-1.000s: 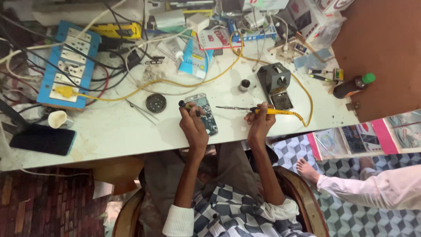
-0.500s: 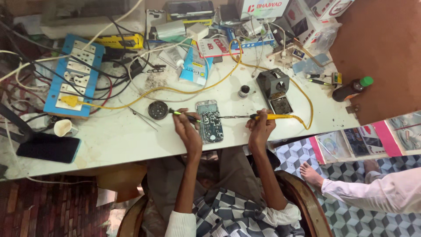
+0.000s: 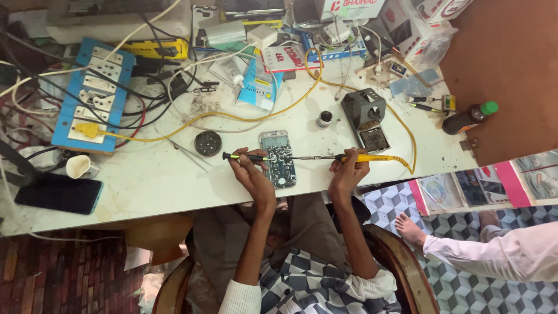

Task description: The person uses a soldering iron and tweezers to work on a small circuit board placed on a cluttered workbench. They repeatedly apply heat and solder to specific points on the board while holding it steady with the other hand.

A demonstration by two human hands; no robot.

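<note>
An opened phone with its circuit board showing (image 3: pixel 278 159) lies on the white workbench (image 3: pixel 174 180) near the front edge. My left hand (image 3: pixel 251 174) holds a small black and yellow screwdriver (image 3: pixel 241 156) with its tip at the phone's left side. My right hand (image 3: pixel 347 172) grips a yellow-handled soldering iron (image 3: pixel 349 157), its long metal tip reaching left onto the board. A yellow cord (image 3: pixel 244 116) runs from the iron across the bench.
A soldering iron stand (image 3: pixel 366 119) sits right of the phone, a small round tin (image 3: pixel 208 142) to its left. A blue socket board (image 3: pixel 93 99), a black phone (image 3: pixel 58 195), a cup (image 3: pixel 78 167) and tangled cables lie left. Another person's foot (image 3: pixel 410 229) and sleeve (image 3: pixel 494 256) are at right.
The view shifted slightly. My left hand moved left off the phone and now holds the screwdriver level at its edge; the right hand keeps the iron on the board.
</note>
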